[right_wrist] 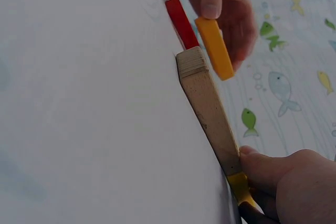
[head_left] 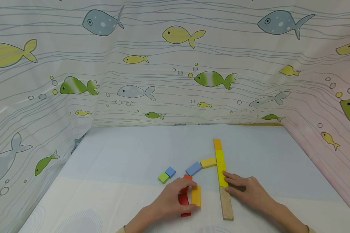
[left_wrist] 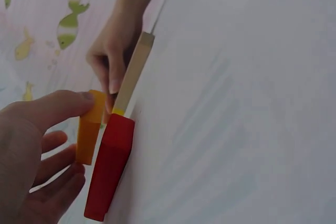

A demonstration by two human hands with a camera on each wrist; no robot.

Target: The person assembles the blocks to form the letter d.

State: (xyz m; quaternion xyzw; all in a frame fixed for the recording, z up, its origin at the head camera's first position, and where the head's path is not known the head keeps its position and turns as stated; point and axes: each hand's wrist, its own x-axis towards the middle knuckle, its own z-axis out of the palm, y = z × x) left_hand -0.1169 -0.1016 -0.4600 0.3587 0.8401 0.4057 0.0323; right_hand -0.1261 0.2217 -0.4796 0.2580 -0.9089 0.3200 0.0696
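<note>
My left hand (head_left: 175,195) pinches an orange-yellow block (head_left: 196,196) between thumb and fingers. In the left wrist view this block (left_wrist: 90,129) is raised beside a red block (left_wrist: 110,166). Close to that hand in the head view lie two red blocks (head_left: 183,204), partly hidden by its fingers. My right hand (head_left: 249,191) rests along the right side of a straight row. Its fingertips touch a long yellow block (head_left: 221,174), with the thumb at the joint to a plain wooden block (head_left: 226,204). Another yellow block (head_left: 219,156) and an orange block (head_left: 217,144) continue the row away from me.
A pale yellow block (head_left: 208,162) branches left from the row, followed by a blue block (head_left: 193,168). Farther left, a small green block (head_left: 163,177) and a small blue block (head_left: 170,171) meet at a corner. Fish-patterned curtains (head_left: 175,71) enclose the table (head_left: 122,149).
</note>
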